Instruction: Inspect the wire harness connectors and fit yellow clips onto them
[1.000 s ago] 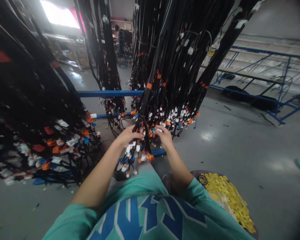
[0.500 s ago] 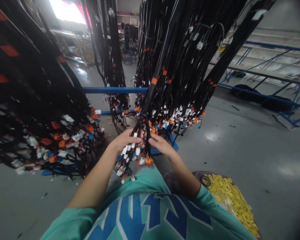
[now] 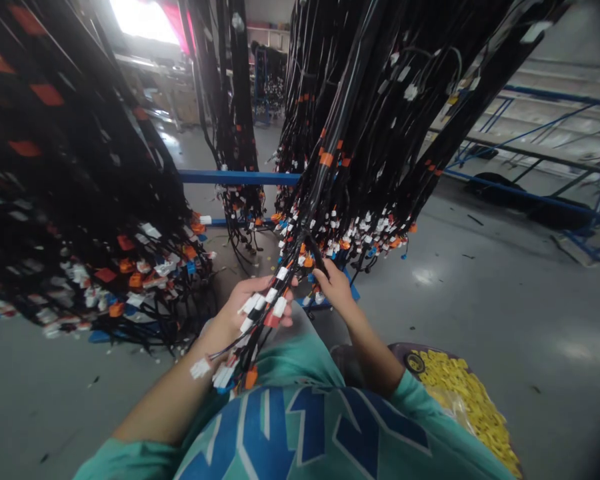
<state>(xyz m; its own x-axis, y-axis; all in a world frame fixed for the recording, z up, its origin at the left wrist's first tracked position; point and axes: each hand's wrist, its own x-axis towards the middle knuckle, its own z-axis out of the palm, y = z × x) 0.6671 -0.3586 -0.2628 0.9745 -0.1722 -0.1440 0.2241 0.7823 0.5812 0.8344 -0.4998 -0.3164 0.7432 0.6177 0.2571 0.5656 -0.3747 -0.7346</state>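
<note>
A black wire harness [image 3: 291,255] hangs down toward me, its loose lower leads tipped with white, orange and blue connectors. My left hand [image 3: 234,308] is under and around this bundle of leads, with fingertips showing at its right side. Across my left wrist the connector ends slant down to my lap. My right hand [image 3: 338,288] pinches a thicker black branch of the same harness, a little to the right and higher. The tips of the right fingers are partly hidden by the branch.
Dense hanging harnesses stand at left [image 3: 95,200] and right [image 3: 380,133]. A blue rail [image 3: 240,178] crosses between them. A tub of yellow pieces [image 3: 460,387], with a tape roll [image 3: 415,363], stands at my right. Blue-framed racks [image 3: 555,157] are farther right.
The white-tipped leads have swung down and left across my left hand and wrist. My right hand has shifted right and slightly up, apart from the left. The view has shifted slightly.
</note>
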